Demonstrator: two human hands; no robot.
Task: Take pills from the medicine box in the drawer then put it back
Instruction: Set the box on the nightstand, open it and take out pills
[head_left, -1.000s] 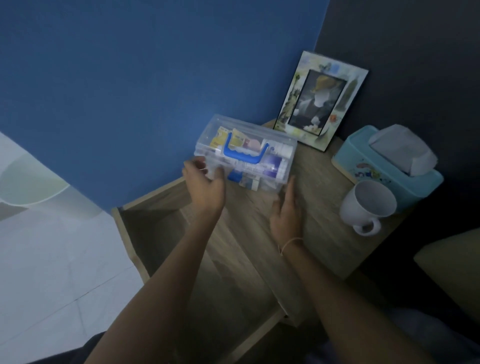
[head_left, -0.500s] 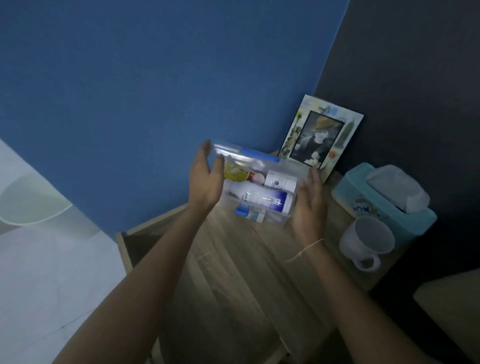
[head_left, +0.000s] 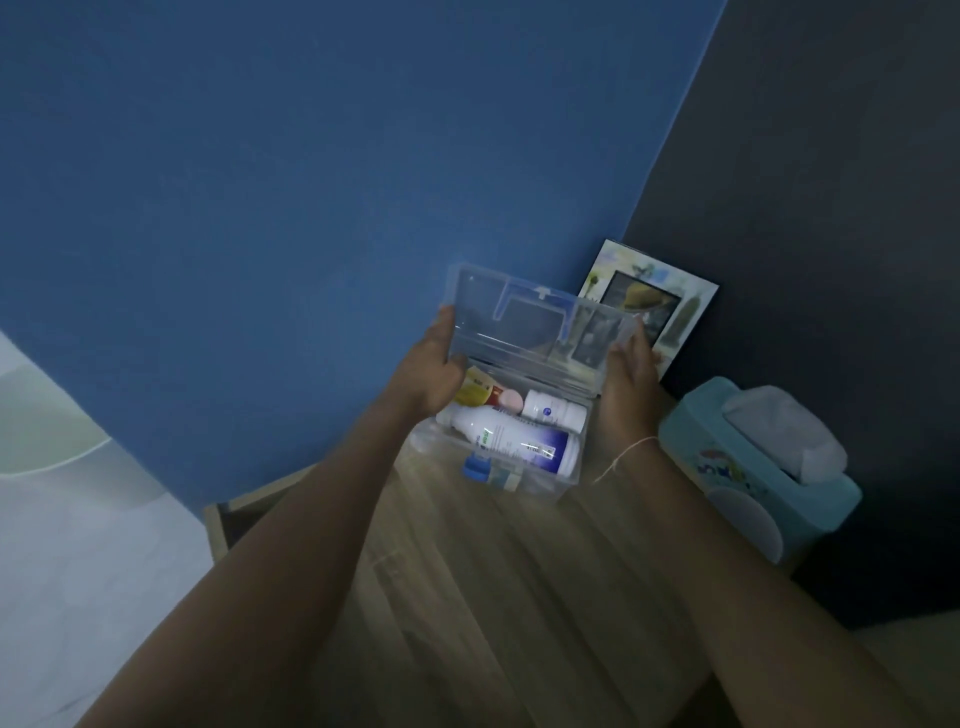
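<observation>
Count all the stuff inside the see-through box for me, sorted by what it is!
In the open medicine box:
White bottles: 2, large and small
Yellow packet: 1
Pink round thing: 1
Small blue-capped item: 1
Total: 5 that I can make out; the dim light may hide more.

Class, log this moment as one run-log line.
stage: box opened | left hand: holds lid | right hand: holds lid | box: on table | pills: not taken
</observation>
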